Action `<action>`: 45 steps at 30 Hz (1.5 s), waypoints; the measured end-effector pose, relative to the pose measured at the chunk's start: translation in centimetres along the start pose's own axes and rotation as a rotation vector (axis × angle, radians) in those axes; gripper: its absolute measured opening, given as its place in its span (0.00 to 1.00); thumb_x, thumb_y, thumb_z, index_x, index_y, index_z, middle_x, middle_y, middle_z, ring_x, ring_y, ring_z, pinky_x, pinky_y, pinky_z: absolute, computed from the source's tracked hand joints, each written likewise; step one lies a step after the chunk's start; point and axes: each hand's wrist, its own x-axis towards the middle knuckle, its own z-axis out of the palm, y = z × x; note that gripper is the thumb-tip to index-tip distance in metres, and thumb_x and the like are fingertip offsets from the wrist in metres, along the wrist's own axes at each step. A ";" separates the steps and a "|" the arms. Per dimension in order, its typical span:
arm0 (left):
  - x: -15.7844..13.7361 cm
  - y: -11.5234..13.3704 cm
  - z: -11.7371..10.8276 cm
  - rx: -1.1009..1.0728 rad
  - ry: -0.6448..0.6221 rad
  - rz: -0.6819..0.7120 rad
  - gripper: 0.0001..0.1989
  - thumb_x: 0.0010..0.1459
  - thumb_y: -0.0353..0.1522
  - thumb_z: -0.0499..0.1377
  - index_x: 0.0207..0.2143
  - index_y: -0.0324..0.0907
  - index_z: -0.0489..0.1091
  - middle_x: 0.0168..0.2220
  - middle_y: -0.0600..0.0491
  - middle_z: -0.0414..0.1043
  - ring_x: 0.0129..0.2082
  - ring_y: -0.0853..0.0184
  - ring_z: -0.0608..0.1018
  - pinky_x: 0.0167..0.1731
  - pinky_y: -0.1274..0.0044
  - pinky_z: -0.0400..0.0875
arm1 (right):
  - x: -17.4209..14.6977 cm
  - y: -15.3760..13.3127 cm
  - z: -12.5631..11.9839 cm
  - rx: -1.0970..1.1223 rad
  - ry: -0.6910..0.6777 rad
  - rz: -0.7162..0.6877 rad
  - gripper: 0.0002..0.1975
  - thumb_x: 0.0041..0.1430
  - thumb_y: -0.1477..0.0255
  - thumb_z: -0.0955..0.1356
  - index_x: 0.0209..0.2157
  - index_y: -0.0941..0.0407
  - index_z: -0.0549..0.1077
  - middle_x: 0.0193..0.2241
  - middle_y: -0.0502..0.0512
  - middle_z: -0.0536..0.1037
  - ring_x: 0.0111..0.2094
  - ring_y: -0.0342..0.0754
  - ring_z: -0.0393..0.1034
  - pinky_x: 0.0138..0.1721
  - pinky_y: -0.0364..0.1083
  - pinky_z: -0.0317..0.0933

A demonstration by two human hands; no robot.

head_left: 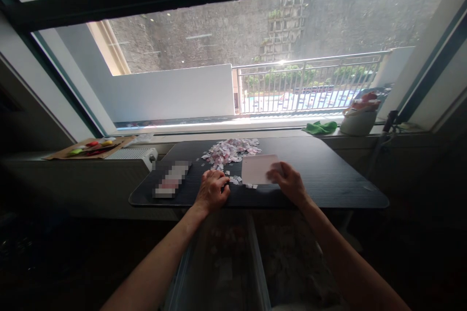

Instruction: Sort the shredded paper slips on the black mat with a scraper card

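My right hand grips the right end of a pale, flat rectangular card with rounded corners, held over the dark tabletop. My left hand rests on the near part of the table with its fingers curled in. Whatever those fingers hold, if anything, is hidden. Small pale paper-like pieces lie between the two hands, some close to the left fingertips and some below the card. Farther back is a loose heap of the same pieces.
The black table stands under a wide window. A blurred-out phone-like object lies at its left. On the sill are a green cloth and a white bucket. Clear-sided bins sit below the front edge.
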 end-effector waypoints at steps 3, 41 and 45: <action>0.0 -0.1 0.1 0.000 0.006 0.001 0.09 0.53 0.30 0.54 0.35 0.43 0.73 0.38 0.49 0.70 0.43 0.60 0.69 0.53 0.61 0.58 | 0.1 0.3 0.0 0.055 -0.011 0.010 0.16 0.45 0.61 0.70 0.34 0.57 0.70 0.27 0.55 0.79 0.27 0.49 0.75 0.28 0.47 0.71; -0.1 -0.3 0.0 -0.063 -0.034 0.079 0.11 0.54 0.33 0.55 0.37 0.46 0.76 0.42 0.50 0.69 0.48 0.59 0.67 0.53 0.61 0.57 | 0.9 -0.1 1.1 -0.069 0.096 0.037 0.14 0.46 0.67 0.65 0.36 0.58 0.71 0.27 0.53 0.76 0.27 0.47 0.70 0.27 0.45 0.67; -0.1 -0.3 0.0 -0.057 -0.059 0.082 0.12 0.54 0.33 0.55 0.38 0.47 0.76 0.42 0.50 0.69 0.48 0.59 0.67 0.54 0.60 0.56 | 1.1 0.4 2.4 -0.070 0.070 -0.004 0.14 0.47 0.66 0.66 0.36 0.57 0.71 0.28 0.54 0.77 0.29 0.48 0.71 0.32 0.48 0.68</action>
